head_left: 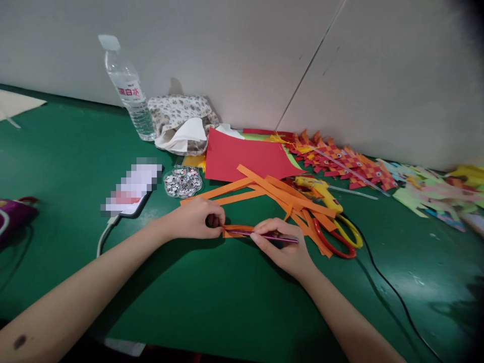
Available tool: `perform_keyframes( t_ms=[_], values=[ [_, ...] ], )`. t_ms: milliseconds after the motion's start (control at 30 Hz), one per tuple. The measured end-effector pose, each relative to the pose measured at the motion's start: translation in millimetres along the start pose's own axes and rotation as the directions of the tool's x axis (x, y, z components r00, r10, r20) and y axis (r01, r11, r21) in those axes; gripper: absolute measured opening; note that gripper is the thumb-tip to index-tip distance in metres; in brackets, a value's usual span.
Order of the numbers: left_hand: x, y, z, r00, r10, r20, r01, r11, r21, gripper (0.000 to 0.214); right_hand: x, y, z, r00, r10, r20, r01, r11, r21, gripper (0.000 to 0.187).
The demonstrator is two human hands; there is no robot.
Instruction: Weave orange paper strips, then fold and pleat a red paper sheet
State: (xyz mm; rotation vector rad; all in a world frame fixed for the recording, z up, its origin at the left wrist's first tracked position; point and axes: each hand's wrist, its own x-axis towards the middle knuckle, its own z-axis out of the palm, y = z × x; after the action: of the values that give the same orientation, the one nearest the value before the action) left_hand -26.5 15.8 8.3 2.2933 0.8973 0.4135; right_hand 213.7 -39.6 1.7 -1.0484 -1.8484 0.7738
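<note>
My left hand (196, 219) is curled closed, its fingertips pinching the end of a small orange paper strip (236, 229) lying on the green table (227, 302). My right hand (282, 244) is closed on a thin pink pen-like tool (264, 235) laid along that strip. Just behind the hands lies a loose pile of long orange paper strips (272, 194). A red paper sheet (242, 156) sits behind the pile.
Red-and-yellow scissors (338, 237) and a yellow glue gun (325, 196) with a black cord lie right. A bag of googly eyes (183, 181), a phone (132, 194), a water bottle (128, 88), a cloth pouch (181, 121) and woven paper fish (340, 159) lie behind.
</note>
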Motion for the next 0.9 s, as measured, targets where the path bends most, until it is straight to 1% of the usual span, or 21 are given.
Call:
perform_keyframes(
  t_ms=[133,367,700,800,900],
  values=[
    [0.1,-0.5,0.5,1.0,0.01,-0.01,-0.01,1.0,0.0,0.009,-0.5,1.4,1.4,1.0,0.015,0.006,-0.015,1.0,-0.011,0.007],
    [0.5,0.2,-0.3,1.0,0.026,-0.004,-0.027,1.0,-0.007,0.009,0.9,-1.0,2.1,1.0,0.004,0.008,-0.004,1.0,-0.024,0.008],
    [0.3,0.7,-1.1,1.0,0.011,0.005,-0.011,1.0,-0.007,0.008,1.5,-0.2,-2.8,0.996,0.027,-0.087,-0.028,1.0,-0.004,0.012],
    [0.2,0.3,-1.1,1.0,0.016,0.001,-0.016,1.0,-0.008,0.008,0.7,-0.1,-3.3,0.997,0.019,-0.074,-0.018,1.0,0.007,0.011],
    [0.5,-0.5,-0.8,1.0,0.019,-0.002,-0.019,1.0,-0.014,0.007,-0.5,-0.1,-2.4,0.999,0.016,-0.03,-0.016,1.0,0.011,0.009]
  ],
)
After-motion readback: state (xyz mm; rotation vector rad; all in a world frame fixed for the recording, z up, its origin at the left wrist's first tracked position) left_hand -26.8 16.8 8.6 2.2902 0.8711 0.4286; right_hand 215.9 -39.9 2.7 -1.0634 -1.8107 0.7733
